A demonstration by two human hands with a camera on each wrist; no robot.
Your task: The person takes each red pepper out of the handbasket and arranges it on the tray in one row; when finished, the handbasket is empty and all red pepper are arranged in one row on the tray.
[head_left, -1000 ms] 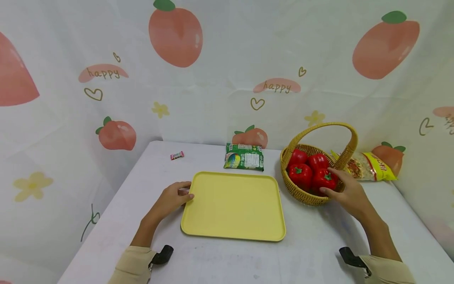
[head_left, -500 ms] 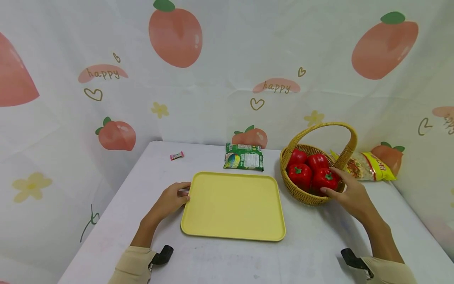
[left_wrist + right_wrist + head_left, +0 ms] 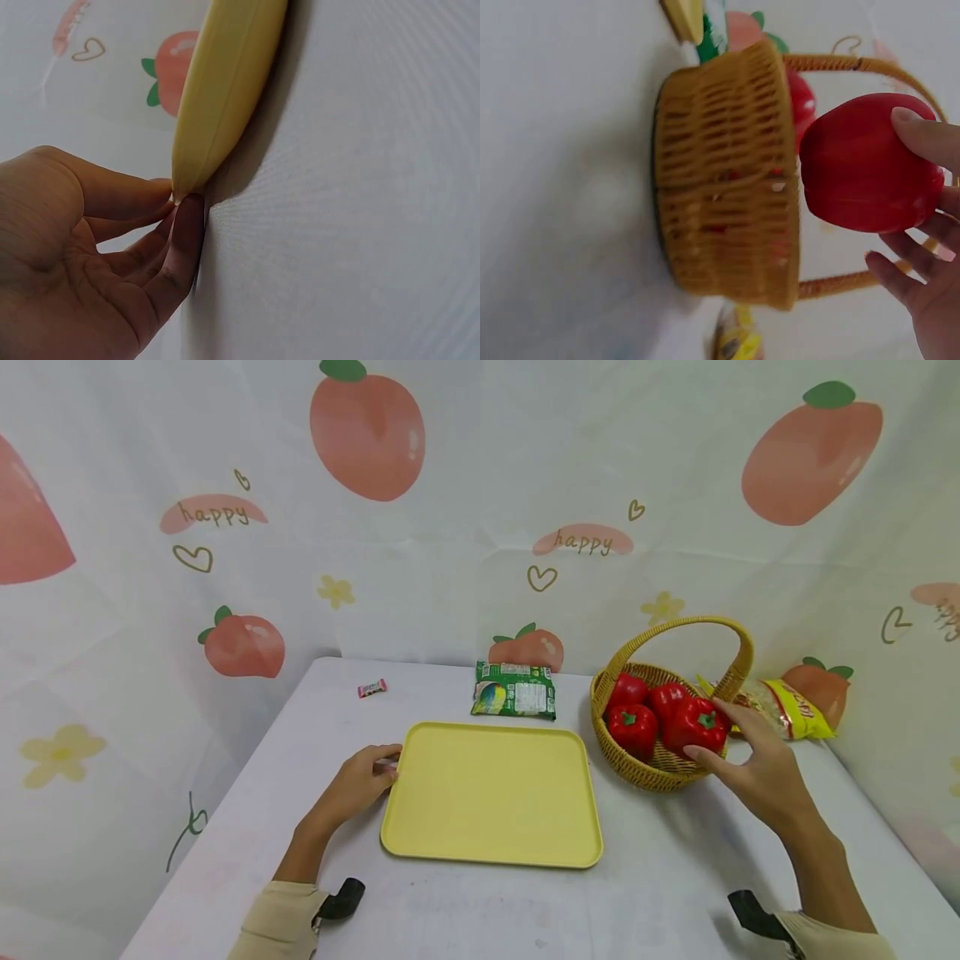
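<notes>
A yellow tray [image 3: 491,797] lies on the table in the head view. My left hand [image 3: 358,783] pinches its left edge, thumb and fingertips meeting at the rim, as the left wrist view shows the tray [image 3: 225,90] between them. Over on the right, my right hand [image 3: 765,772] grips a red bell pepper [image 3: 696,727] by its sides. In the right wrist view that bell pepper [image 3: 870,165] is raised above the rim of the wicker basket [image 3: 727,135]. Several other red bell peppers [image 3: 632,731] sit inside the basket.
The basket's tall handle [image 3: 686,625] arches beside the right hand. A green packet [image 3: 515,691] lies behind the tray, and a small pink-wrapped candy [image 3: 372,688] lies at the back left. Behind the basket rests a yellow-and-clear food bag [image 3: 787,710]. A printed cloth hangs behind the table.
My right hand has lifted the bell pepper from among the others, up and slightly right. My left hand stays at the tray's edge, its thumb drawn back a little.
</notes>
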